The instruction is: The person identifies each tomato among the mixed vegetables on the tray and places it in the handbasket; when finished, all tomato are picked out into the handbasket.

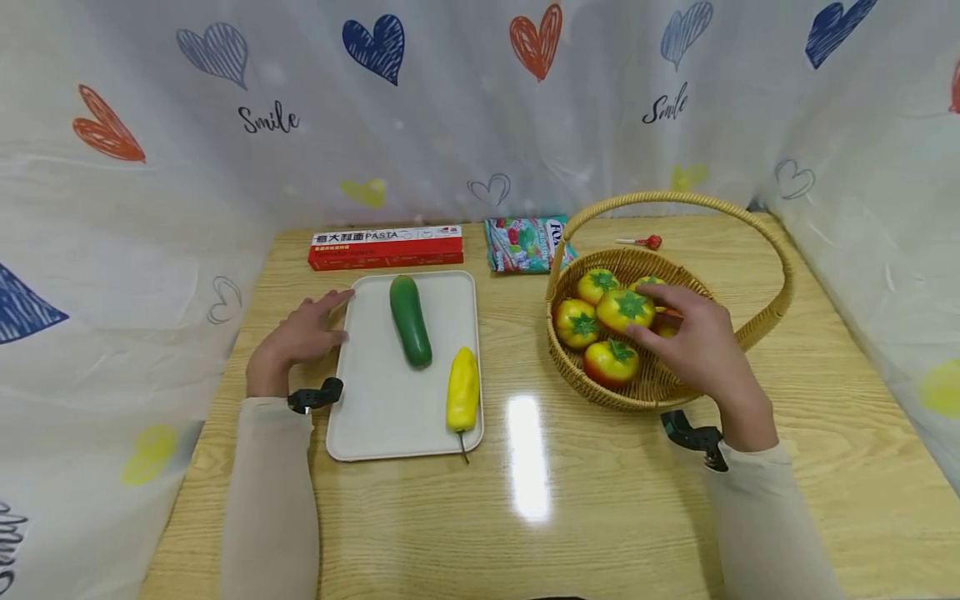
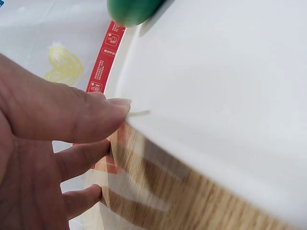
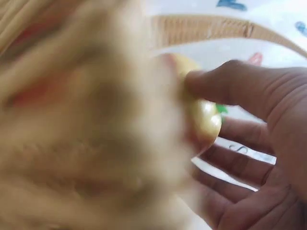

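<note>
In the head view my right hand [image 1: 693, 333] pinches a yellow-and-red tomato [image 1: 625, 310] with a green star-shaped top, thumb on the near side and fingers on the far side. It is over a round wicker basket [image 1: 573, 379], among several more such tomatoes [image 1: 611, 363]. The blurred basket wall hides part of the held tomato [image 3: 208, 122] in the right wrist view. My left hand [image 1: 300, 333] is at the left edge of a white tray [image 1: 382, 417], fingers loosely extended and thumb at the rim. On the tray lie a green cucumber [image 1: 411, 321] and a yellow pepper [image 1: 463, 390].
A red pasta box [image 1: 386, 248] lies behind the tray. To its right is a teal candy bag [image 1: 525, 244], partly behind the basket's tall arched handle [image 1: 675, 198]. A red lollipop [image 1: 651, 242] lies behind the basket. A heart-printed curtain [image 1: 450, 125] borders the wooden table.
</note>
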Demonstrator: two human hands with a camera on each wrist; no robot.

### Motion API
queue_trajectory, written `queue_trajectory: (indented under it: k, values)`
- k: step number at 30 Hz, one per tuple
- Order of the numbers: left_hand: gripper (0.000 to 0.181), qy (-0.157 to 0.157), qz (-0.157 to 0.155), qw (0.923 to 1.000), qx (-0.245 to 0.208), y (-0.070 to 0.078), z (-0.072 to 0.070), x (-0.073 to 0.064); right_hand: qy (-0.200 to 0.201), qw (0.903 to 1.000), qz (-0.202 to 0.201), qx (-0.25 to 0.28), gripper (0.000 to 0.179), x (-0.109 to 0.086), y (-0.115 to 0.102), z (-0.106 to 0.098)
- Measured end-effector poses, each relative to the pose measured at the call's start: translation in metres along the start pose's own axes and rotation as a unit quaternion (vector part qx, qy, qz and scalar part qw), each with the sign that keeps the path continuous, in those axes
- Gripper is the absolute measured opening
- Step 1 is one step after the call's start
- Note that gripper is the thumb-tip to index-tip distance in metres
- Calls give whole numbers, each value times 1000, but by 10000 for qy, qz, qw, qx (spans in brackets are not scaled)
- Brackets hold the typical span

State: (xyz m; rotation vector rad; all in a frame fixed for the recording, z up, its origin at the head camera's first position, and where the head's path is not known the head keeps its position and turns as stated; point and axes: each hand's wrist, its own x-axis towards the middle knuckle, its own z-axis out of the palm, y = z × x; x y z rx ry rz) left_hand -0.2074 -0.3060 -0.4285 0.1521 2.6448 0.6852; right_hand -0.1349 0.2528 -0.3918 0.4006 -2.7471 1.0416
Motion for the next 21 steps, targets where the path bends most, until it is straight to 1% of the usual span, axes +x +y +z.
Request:
queue_trajectory:
  k: [3, 8, 13, 17, 21]
  values:
    - [79, 15, -16, 10000, 14, -1, 0, 0, -40, 9983, -105, -565, 53, -2, 7, 1]
    - [79, 19, -31, 10000, 20, 0, 1, 1, -427, 9951, 75, -884, 53, -7, 5, -1]
    - [79, 36, -65, 10000, 18, 1, 1, 3, -737, 9909, 220, -1104, 54, -5, 2, -1]
    - [78, 46, -89, 9999, 13, 1, 1, 4, -815, 9897, 245, -1152, 55, -4, 1, -1]
    - [79, 25, -114, 9999, 0, 2, 1, 5, -790, 9917, 274, -979, 56, -6, 0, -3]
